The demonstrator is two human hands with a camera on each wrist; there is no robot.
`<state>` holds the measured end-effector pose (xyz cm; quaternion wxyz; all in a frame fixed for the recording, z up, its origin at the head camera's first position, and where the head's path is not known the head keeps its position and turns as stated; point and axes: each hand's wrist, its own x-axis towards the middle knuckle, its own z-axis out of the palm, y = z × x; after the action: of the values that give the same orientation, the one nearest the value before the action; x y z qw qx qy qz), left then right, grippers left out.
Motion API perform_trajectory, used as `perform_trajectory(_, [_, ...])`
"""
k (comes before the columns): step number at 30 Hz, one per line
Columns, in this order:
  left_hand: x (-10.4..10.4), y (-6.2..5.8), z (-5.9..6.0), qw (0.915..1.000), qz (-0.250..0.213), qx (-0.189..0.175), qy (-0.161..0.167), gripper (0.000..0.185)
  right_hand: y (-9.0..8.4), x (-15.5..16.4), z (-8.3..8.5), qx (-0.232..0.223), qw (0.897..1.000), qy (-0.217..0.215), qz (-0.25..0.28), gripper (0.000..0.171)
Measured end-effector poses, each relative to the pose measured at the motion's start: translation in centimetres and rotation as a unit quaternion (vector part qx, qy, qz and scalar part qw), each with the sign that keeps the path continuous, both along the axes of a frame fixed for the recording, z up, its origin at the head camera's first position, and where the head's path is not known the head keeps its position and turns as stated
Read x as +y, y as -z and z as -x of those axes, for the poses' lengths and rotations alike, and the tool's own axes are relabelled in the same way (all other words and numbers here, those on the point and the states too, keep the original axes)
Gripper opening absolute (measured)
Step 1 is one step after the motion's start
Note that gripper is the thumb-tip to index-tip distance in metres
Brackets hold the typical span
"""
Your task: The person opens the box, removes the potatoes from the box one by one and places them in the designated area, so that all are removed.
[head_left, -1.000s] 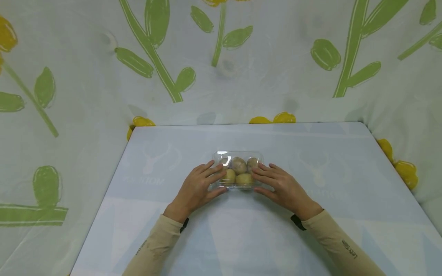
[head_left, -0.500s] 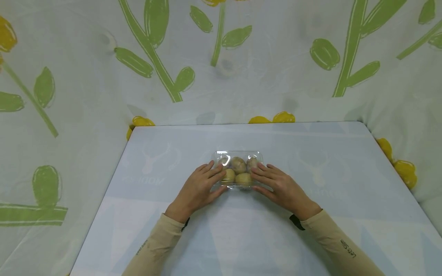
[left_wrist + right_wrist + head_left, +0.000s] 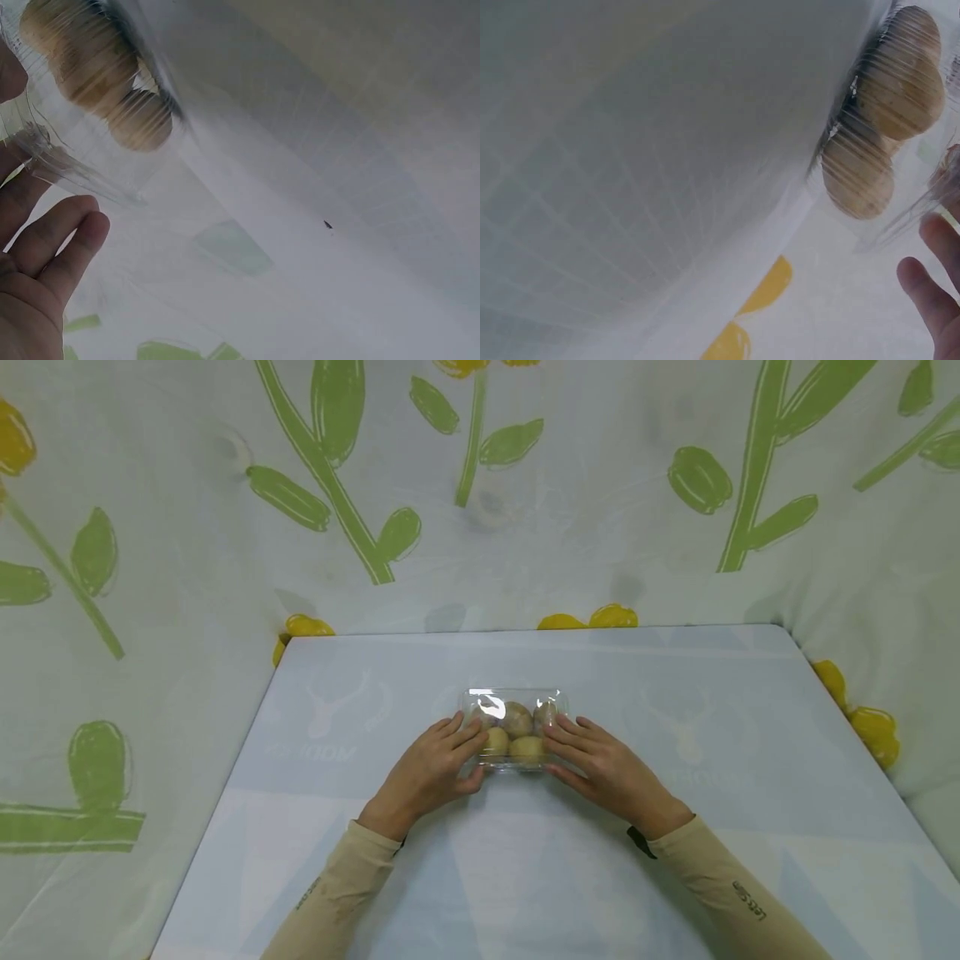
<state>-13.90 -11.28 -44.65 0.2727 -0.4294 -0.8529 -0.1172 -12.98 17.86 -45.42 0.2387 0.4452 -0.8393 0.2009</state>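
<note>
A clear plastic clamshell box stands on the table in the head view, its lid down. Inside are several round potatoes, also visible through the ridged wall in both wrist views. My left hand lies at the box's left end, fingers extended over the lid edge, thumb near the front corner. At the opposite end, my right hand touches the lid with outstretched fingers, thumb along the front. In the left wrist view, some fingertips stand apart from the box. The fingers partly hide both box ends.
The pale table extends around the box, with faint printed shapes. A white curtain with green leaves and yellow flowers surrounds its back and sides. Beige sleeves cover the forearms.
My left thumb has drawn back slightly from the box's front edge. Both hands otherwise stay at the box ends; the whole head view has shifted slightly.
</note>
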Motion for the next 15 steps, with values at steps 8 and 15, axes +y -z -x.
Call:
perform_trajectory(8, [-0.19,0.27,-0.05,0.9996,-0.023,-0.015,0.007,0.041,0.11,-0.29,0.04,0.006,1.000,0.000,0.018,0.051])
perform_trajectory(15, [-0.52,0.53,0.01,0.9989,-0.040,-0.023,0.007,0.043,0.15,-0.56,0.17,0.015,1.000,-0.002,0.020,0.049])
